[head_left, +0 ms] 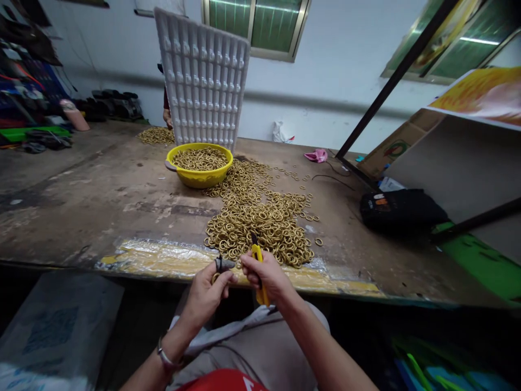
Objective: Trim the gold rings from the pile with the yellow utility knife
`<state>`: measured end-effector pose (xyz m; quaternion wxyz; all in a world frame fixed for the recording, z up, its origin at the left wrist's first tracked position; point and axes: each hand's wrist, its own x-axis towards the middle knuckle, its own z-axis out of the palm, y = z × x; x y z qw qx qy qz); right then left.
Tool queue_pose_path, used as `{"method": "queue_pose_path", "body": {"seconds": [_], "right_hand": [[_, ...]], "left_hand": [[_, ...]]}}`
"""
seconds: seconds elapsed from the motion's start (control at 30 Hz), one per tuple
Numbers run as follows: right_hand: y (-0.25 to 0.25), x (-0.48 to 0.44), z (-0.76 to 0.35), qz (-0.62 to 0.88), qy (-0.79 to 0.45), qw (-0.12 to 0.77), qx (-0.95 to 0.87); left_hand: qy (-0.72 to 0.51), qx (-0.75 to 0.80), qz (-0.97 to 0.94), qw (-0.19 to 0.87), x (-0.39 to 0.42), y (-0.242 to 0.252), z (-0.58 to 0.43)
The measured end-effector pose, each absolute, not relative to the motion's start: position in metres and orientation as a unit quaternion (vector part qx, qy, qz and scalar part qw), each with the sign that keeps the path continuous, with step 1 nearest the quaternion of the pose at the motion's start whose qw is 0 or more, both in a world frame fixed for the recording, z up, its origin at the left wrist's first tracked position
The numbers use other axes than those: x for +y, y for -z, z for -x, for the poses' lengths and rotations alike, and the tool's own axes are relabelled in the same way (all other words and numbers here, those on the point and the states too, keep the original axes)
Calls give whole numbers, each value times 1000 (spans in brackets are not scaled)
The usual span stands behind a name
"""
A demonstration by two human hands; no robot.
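My right hand is closed round a yellow utility knife, its dark blade tip pointing up and away. Just left of it, my left hand pinches a brass ring; a dark guard covers one fingertip. Both hands hover at the near table edge, over a strip of yellowish tape. Directly beyond them lies a big heap of brass rings.
A yellow bowl full of rings stands farther back, with a white moulded tray upright behind it. Another person's hand shows by a second ring pile. A black bag and boards lie at right.
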<state>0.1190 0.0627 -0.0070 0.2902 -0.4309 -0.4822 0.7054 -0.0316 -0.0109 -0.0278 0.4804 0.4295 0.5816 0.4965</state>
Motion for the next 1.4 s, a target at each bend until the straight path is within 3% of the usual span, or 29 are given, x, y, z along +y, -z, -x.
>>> {"method": "queue_pose_path", "body": {"seconds": [0.17, 0.3, 0.37, 0.53, 0.7, 1.03, 1.2, 1.4], "right_hand": [[-3, 49, -116, 398, -762, 315, -403], [-2, 46, -120, 397, -739, 301, -453], [0, 45, -126, 425, -669, 305, -528], [5, 33, -141, 468, -333, 289, -766], [1, 21, -144, 484, -205, 203, -826], [3, 23, -141, 507, -134, 142, -839], [10, 48, -156, 592, -111, 47, -797], [22, 57, -148, 522, -139, 94, -837]], "left_hand": [[-504, 599, -472, 405, -7, 22, 17], [-504, 592, -417, 471, -5, 20, 18], [-500, 568, -390, 525, -5, 17, 21], [-512, 509, -344, 601, -6, 10, 22], [-519, 486, -350, 610, -7, 9, 17], [-502, 488, -402, 590, -8, 11, 16], [-512, 465, -414, 592, -20, -5, 23], [-494, 483, -349, 633, -26, -4, 35]]}}
